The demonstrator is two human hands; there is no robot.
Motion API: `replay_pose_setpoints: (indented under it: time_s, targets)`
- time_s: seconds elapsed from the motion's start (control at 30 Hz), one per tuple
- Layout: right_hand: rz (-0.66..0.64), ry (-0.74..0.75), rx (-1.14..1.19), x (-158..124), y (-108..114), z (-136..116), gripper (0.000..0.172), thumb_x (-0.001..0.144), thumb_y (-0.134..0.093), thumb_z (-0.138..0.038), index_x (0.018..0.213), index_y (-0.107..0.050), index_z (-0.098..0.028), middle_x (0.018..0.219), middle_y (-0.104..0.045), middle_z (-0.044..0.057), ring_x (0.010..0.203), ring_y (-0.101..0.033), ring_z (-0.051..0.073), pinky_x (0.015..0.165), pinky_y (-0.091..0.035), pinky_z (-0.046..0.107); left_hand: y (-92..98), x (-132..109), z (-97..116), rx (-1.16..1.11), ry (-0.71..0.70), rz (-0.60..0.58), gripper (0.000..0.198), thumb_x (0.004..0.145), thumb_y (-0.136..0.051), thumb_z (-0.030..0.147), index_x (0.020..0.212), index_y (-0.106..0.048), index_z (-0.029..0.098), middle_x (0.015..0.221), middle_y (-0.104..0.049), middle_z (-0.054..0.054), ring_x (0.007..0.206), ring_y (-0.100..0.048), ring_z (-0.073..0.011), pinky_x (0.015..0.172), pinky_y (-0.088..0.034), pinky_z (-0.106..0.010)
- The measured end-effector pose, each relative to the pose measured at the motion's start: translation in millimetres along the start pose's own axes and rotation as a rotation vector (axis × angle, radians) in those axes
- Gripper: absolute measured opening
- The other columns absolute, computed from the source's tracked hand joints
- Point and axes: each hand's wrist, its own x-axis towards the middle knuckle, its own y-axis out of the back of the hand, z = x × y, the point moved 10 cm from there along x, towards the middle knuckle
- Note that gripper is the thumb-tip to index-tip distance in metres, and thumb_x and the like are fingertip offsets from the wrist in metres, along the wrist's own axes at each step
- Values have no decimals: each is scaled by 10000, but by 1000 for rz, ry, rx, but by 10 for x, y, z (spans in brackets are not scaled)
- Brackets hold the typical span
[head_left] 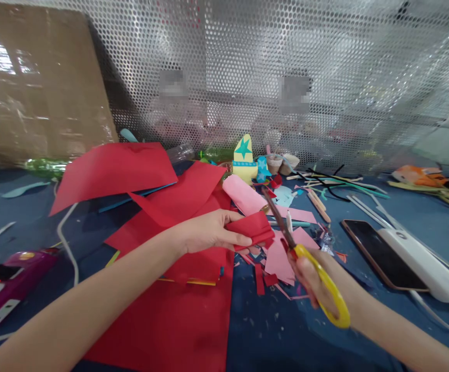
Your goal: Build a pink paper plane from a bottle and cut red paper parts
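Observation:
Between the thumb and fingers of my left hand (212, 232) is a small folded piece of red paper (253, 227), its layers showing at the right edge. My right hand (307, 271) is closed around the yellow handles of a pair of scissors (325, 287). The scissor blades point up and to the left, just right of the folded paper and apart from it. Large red paper sheets (162, 325) lie under and beyond my left arm. Pink paper scraps (280, 258) and small red strips (259, 279) are scattered below the blades.
A phone (383, 253) and a white power bank (429, 268) with a cable lie at right. A purple power strip (22, 281) is at left. Behind stand a yellow paper piece with a star (243, 163), a cardboard box (42, 82) and a perforated metal panel (228, 62).

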Motion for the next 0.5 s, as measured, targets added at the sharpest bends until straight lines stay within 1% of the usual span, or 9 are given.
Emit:
replay_pose_setpoints:
  time_s: [0.03, 0.07, 0.1, 0.17, 0.23, 0.3, 0.37, 0.43, 0.5]
  targets:
    - [26, -42, -49, 84, 113, 73, 633, 889, -5, -680, 732, -422, -230, 494, -461, -29, 360, -497, 139, 366, -432, 249, 33, 10, -22, 8, 5, 14, 204, 704, -780, 220, 876, -705, 141, 819, -746, -39, 804, -709, -155, 767, -535, -252]
    - [54, -78, -101, 189, 253, 144, 597, 924, -38, -620, 761, -451, -221, 531, -509, -10, 391, -539, 152, 397, -456, 258, 74, 18, -47, 14, 12, 34, 222, 692, -789, 226, 878, -702, 141, 824, -746, -40, 809, -711, -165, 784, -536, -272]
    - [83, -109, -170, 312, 409, 210, 514, 949, -157, -571, 781, -483, -211, 591, -561, 14, 459, -591, 168, 442, -473, 263, 124, 25, -72, 23, 19, 64, 238, 681, -795, 226, 882, -698, 142, 831, -746, -42, 818, -712, -174, 797, -536, -290]
    - [149, -191, -339, 574, 737, 355, 333, 925, -435, -465, 802, -543, -174, 752, -636, 84, 658, -657, 225, 576, -511, 313, 223, 32, -124, 53, 41, 126, 261, 666, -801, 211, 893, -690, 146, 839, -748, -47, 829, -711, -187, 801, -535, -311]
    - [182, -270, -480, 815, 965, 490, 272, 922, -517, -380, 864, -600, -127, 879, -657, 122, 809, -655, 252, 707, -521, 382, 298, 34, -164, 78, 60, 175, 276, 658, -796, 177, 910, -686, 155, 841, -747, -40, 826, -711, -190, 796, -536, -317]
    - [147, -309, -560, 1011, 1010, 600, 239, 924, -565, -340, 1045, -611, -139, 1041, -646, 83, 898, -640, 212, 776, -529, 398, 341, 36, -197, 99, 77, 200, 313, 651, -789, 154, 946, -687, 168, 851, -747, -32, 833, -711, -195, 810, -534, -326]
    - [106, -307, -601, 1145, 958, 671, 270, 923, -582, -319, 1148, -587, -170, 1144, -618, 69, 951, -629, 204, 805, -535, 406, 364, 42, -213, 125, 78, 210, 374, 635, -796, 156, 991, -684, 181, 903, -746, -35, 871, -707, -213, 842, -528, -346]
    - [90, -276, -616, 1226, 896, 690, 282, 925, -580, -310, 1173, -579, -176, 1184, -603, 78, 976, -623, 214, 815, -536, 412, 392, 47, -224, 171, 74, 224, 475, 601, -827, 192, 1050, -670, 191, 1000, -735, -56, 937, -694, -242, 868, -519, -366]
    - [103, -229, -616, 1261, 876, 645, 270, 927, -577, -312, 1165, -584, -184, 1187, -602, 72, 977, -622, 208, 820, -535, 409, 452, 41, -232, 223, 73, 273, 628, 551, -865, 234, 1135, -637, 197, 1129, -695, -93, 1022, -665, -277, 892, -508, -382]
